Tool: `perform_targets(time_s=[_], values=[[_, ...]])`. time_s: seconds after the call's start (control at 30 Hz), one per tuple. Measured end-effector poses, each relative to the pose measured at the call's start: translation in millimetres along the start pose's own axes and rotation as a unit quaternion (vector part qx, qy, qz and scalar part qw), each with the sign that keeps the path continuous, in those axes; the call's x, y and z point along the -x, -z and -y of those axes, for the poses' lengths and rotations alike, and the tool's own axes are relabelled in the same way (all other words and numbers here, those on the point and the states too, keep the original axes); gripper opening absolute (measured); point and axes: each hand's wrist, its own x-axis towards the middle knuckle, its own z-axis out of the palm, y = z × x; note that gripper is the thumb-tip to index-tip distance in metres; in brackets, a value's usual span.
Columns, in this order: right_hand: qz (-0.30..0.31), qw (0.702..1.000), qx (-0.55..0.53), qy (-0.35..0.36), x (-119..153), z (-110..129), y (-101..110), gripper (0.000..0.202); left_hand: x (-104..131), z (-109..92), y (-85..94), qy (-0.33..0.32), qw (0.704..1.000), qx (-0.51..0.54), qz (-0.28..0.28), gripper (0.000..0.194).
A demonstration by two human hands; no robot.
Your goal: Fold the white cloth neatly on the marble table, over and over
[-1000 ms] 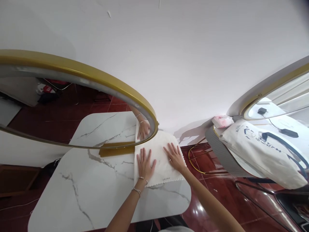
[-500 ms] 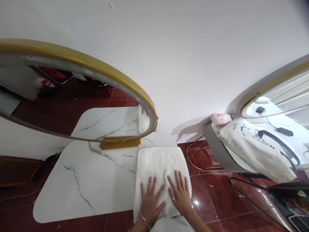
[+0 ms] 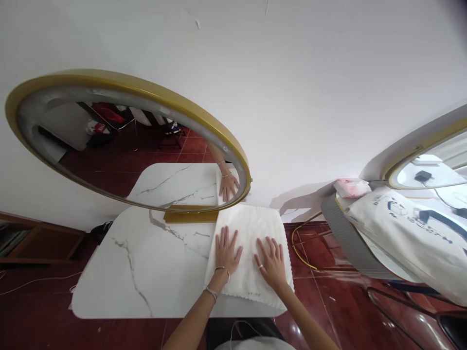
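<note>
A white cloth point(image 3: 246, 221) with a scalloped edge lies spread on the right end of the marble-patterned white table point(image 3: 105, 282). My left hand point(image 3: 226, 253) rests flat on the cloth's left part, fingers spread, with bracelets at the wrist. On the right part of the cloth lies my right hand point(image 3: 272, 262), also flat with its fingers apart and a ring on one finger. Neither hand grips the cloth. The cloth's far edge reaches close to the wall, and its near edge lies on the tabletop.
A gold-framed mirror point(image 3: 241, 150) overhangs the table's back on a gold base point(image 3: 189, 215). To the right, a second table point(image 3: 339, 233) bears a printed white tote bag point(image 3: 404, 228) and a tissue pack point(image 3: 352, 187). A chair frame point(image 3: 394, 308) stands at lower right.
The cloth has shifted toward the wall, so its near edge now lies on the table. Both hands have moved farther forward and stay flat on it. The view has turned slightly left.
</note>
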Motion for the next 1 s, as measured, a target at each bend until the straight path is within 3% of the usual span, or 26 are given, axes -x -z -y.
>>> perform_targets(time_s=[0.2,0.3,0.37,0.5,0.6,0.67,0.83,1.0], values=[[0.044,0.999,-0.014,0.024,37.1,37.0,13.4,0.066,59.8,9.9,10.6,0.028,0.999,-0.037,0.021,0.060],[0.037,0.999,-0.021,0.016,39.3,55.5,8.5,0.064,70.2,20.7,18.2,0.050,0.998,-0.023,0.015,0.061],[0.016,1.000,-0.024,-0.004,27.6,60.2,-0.1,0.061,61.1,27.2,21.7,0.063,0.998,0.002,0.003,0.060],[-0.018,0.998,-0.020,-0.056,-11.0,59.3,-18.8,0.060,20.1,38.1,22.2,0.083,0.994,0.066,-0.032,0.049],[0.007,0.998,0.011,-0.066,-30.7,65.8,-28.5,0.062,-3.4,48.1,16.2,0.123,0.987,0.090,-0.053,0.041],[0.030,0.997,0.034,-0.067,-36.2,76.7,-32.7,0.063,-7.0,57.7,11.9,0.139,0.985,0.093,-0.047,0.039],[0.071,0.996,0.042,-0.040,-50.3,118.3,-40.1,0.064,8.0,102.6,14.5,0.135,0.989,0.061,-0.027,0.046],[0.095,0.995,0.010,0.026,-87.4,179.4,-57.4,0.067,15.0,178.0,36.5,0.055,0.998,0.028,-0.021,0.056]])
